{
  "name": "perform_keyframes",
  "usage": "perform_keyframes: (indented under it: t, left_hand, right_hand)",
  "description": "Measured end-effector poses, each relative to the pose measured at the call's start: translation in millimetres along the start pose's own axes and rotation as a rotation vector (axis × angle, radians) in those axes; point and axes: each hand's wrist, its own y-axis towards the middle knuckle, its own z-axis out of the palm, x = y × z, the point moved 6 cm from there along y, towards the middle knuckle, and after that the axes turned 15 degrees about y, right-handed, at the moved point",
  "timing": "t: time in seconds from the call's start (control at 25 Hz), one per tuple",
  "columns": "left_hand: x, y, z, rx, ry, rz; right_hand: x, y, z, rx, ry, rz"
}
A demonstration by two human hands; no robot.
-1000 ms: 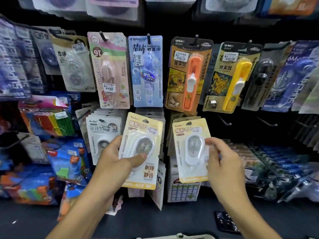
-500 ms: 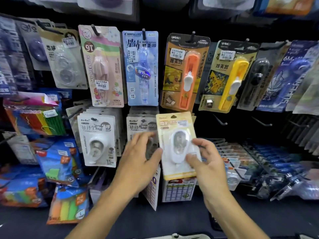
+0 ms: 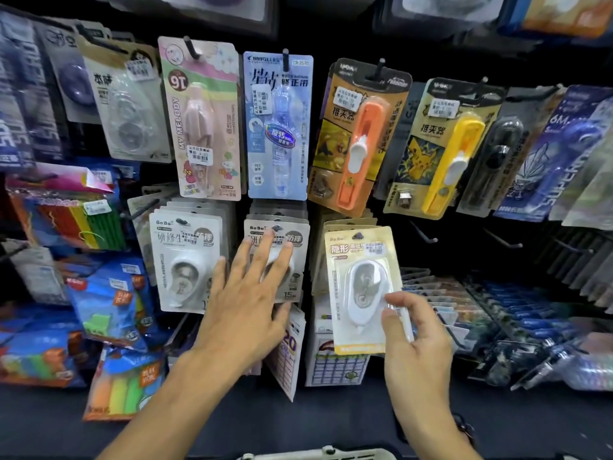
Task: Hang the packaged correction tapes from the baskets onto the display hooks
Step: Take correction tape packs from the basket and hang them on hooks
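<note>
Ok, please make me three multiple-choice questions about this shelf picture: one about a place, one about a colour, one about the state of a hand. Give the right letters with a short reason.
1. Where is the yellow-backed correction tape pack in relation to the orange clip pusher pack?
A. below it
B. above it
C. far left of it

2. What colour is the tool in the pack just right of the orange one?
A. green
B. yellow
C. red

3. What is the left hand doing?
A. pinching a pack by its corner
B. hanging at the person's side
C. lying with straight, spread fingers on the grey hanging pack

Answers:
1 A: the pack hangs in the lower row, under the orange one.
2 B: the tool is plainly yellow.
3 C: the fingers are spread flat on the pack, while the right hand pinches the yellow-backed pack.
</note>
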Motion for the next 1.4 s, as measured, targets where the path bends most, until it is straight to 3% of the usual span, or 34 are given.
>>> perform_keyframes:
  t: [0.2,0.4,0.52,0.68,0.76,0.88,0.92,1.0,1.08,1.16,1.2,1.28,1.4]
  left_hand:
    - [2.5,12.7,3.2,0.021,0.131,0.029]
    - [7.6,11.7,15.9,0.061,0.139,0.024]
    - [2.7,13.4,18.4,0.061,0.116,0.029]
    - [-6.7,2.4,24.8,0.073,0.109,0.047]
    - [-11.5,-10.7,28.0,0.053,0.115,0.074]
    - [-29.8,-49.0,51.1,0.033,0.022,0.085]
    - [-35.6,-68.5,68.0,0.084,-0.049,0.053]
    - [-50.7,-132.5,128.3,0.397,-0.130,0.012]
    - [-64.6,-219.0,190.2,0.779,-0.134,0.029]
    - [-68.9,-291.3,231.6,1.021,-0.055,0.072]
    - [-72.9,-315.8,245.2,1.097,-0.004,0.117]
    - [-87.8,-340.4,267.6,1.172,0.015,0.176]
    - [-113.6,-337.5,293.8,1.166,-0.184,0.053]
  right_hand:
    - [-13.8,14.2,16.8,0.193,-0.121,0.034]
    - [-34.9,71.2,39.1,0.168,-0.264,-0.067]
    - [-49.0,110.3,61.6,0.262,-0.440,-0.105]
    - [-74.6,120.7,77.2,0.427,-0.609,0.008]
    - [-88.8,91.5,61.6,0.363,-0.536,0.068]
    - [-111.7,21.5,21.2,0.088,-0.365,0.045]
    - [-122.4,-8.2,8.6,0.025,-0.332,0.040]
    - [-168.3,-75.7,-7.5,0.072,-0.401,0.141]
    - [-233.0,-146.2,-25.8,0.323,-0.601,0.437]
    - [-291.0,-207.1,-65.8,0.525,-0.785,0.803]
    - [-308.0,-225.2,-87.2,0.553,-0.862,0.894]
    - [-325.4,-230.1,-110.2,0.527,-1.016,0.838]
    - [-342.1,-209.9,-89.3,0.645,-1.130,0.631]
